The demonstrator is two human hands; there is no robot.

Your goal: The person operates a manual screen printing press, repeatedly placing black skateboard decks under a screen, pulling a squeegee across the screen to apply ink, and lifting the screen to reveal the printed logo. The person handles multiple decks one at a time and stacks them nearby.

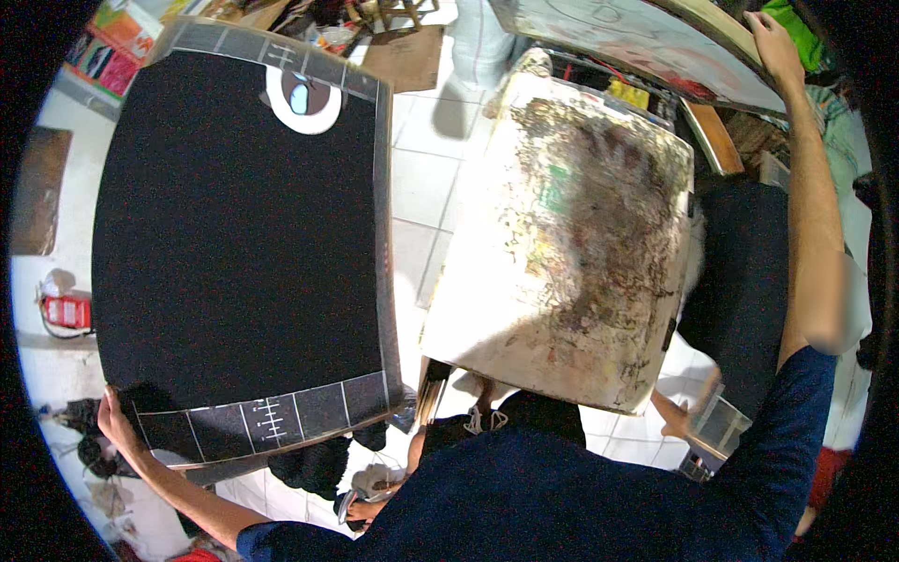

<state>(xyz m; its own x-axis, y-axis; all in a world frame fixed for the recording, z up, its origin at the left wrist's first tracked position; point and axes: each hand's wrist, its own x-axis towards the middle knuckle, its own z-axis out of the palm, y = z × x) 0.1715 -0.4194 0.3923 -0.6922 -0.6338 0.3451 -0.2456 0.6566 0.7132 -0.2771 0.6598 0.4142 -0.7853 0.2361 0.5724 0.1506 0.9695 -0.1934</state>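
My left hand (114, 423) is closed on the near left corner of a large dark board (318, 412) with white grid lines and ruler marks. A black sheet (234, 234) covers most of that board, and a white ring-shaped roll (330, 120), which looks like tape, lies at its far right. My right hand (775, 47) reaches far to the right, its fingers wrapped round the wooden edge of a large framed panel (655, 56). The panel's pale face carries faint reddish drawn marks and stands tilted.
Between the boards is a white, paint-stained slab (468, 309), partly shaded. White floor tiles (426, 183) show beside it. A brown cardboard piece (405, 58) and a pale sack (480, 42) stand at the back. Far left is a red container (67, 312). Dark cloth (744, 272) hangs beneath my right arm.
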